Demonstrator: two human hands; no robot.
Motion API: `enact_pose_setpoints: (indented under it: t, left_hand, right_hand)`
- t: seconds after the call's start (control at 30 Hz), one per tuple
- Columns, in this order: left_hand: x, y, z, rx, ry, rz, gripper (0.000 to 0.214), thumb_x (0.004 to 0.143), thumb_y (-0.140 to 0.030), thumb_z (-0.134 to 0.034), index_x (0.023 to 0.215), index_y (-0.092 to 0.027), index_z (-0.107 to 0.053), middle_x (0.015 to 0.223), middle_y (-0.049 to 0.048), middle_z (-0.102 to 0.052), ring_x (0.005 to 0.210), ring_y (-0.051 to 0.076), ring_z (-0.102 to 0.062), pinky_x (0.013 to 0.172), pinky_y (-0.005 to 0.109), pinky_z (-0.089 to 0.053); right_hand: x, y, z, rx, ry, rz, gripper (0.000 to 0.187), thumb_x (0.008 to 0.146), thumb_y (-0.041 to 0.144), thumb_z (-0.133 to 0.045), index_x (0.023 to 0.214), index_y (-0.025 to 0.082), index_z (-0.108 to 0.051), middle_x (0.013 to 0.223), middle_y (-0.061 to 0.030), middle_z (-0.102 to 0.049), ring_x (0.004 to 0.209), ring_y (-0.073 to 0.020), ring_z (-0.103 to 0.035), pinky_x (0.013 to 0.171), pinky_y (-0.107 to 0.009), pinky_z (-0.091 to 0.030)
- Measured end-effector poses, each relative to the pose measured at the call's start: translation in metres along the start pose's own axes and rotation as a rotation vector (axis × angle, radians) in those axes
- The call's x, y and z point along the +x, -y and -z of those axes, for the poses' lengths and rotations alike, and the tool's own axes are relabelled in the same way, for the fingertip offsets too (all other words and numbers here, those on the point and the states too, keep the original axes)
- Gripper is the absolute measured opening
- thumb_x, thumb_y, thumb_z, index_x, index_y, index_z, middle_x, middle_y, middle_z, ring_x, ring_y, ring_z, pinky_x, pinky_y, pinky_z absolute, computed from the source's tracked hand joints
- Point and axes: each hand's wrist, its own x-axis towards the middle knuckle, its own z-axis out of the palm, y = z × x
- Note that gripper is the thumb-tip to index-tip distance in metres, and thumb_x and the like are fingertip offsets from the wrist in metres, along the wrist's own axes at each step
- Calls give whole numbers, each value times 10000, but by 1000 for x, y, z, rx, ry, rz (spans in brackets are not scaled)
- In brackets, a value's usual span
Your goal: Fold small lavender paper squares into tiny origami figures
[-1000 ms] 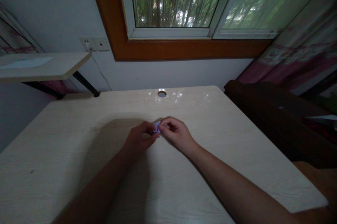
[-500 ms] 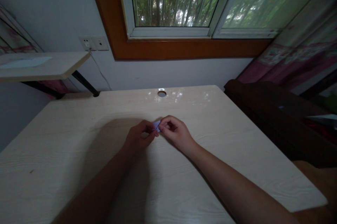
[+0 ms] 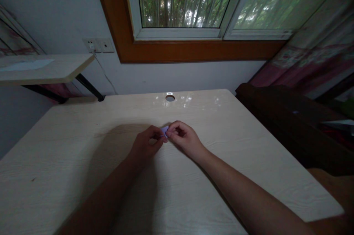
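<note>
Both of my hands meet over the middle of a pale wooden desk (image 3: pixel 83 161). Between their fingertips is a small folded piece of purple paper (image 3: pixel 165 130). My left hand (image 3: pixel 145 146) pinches its left side with thumb and forefinger. My right hand (image 3: pixel 184 138) pinches its right side, the other fingers curled in. Most of the paper is hidden by the fingers, so its shape cannot be made out. The hands sit just above or on the desk top.
A round cable hole (image 3: pixel 170 98) lies at the desk's far edge. A side shelf (image 3: pixel 47 69) on black brackets juts out at the left below wall sockets (image 3: pixel 99 45). A window (image 3: pixel 188 3) is ahead. Dark furniture (image 3: pixel 282 117) and a curtain (image 3: pixel 312 62) stand to the right.
The two hands have shifted very slightly away from me while staying pinched on the purple paper. Nothing else has moved.
</note>
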Motion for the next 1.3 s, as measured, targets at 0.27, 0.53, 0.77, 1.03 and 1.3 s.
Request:
enact_pose_setpoints:
  t: [0.27,0.53,0.77,1.03,1.3]
  left_hand:
    - [-3,1,3,-140,59,22,67,923,-225,-543,960,-181,-578,908,50,-744,858,165,-715,760,261,-544]
    - [1,-6,0,-23,-3,38,145,825,-285,-677,866,-191,-575,801,25,-745,768,174,-721,747,290,-562]
    - [1,-3,-2,-5,-9,42,105,830,-252,-663,859,-197,-578,798,15,-744,769,165,-722,729,276,-555]
    - [2,-1,-2,-90,-20,89,148,838,-293,-665,854,-194,-557,781,20,-733,757,171,-722,737,292,-562]
    - [2,2,-2,-54,-15,86,153,838,-293,-667,872,-198,-553,791,24,-731,767,175,-722,721,289,-559]
  right_hand:
    - [-1,-1,0,26,-15,-6,156,799,296,-726,843,186,-625,749,-8,-684,676,-134,-640,656,-273,-489]
    - [0,0,1,-40,-32,-7,159,785,304,-732,818,189,-627,715,6,-651,645,-123,-601,624,-258,-470]
    - [0,-5,2,-53,-44,-2,154,793,309,-724,827,191,-630,732,1,-650,658,-122,-591,636,-260,-468]
    - [2,-5,2,-34,-56,-21,190,799,342,-724,846,191,-619,725,8,-625,669,-122,-567,646,-267,-457]
    - [2,-7,2,11,-38,-32,225,762,336,-758,836,195,-599,744,10,-619,675,-119,-569,645,-265,-453]
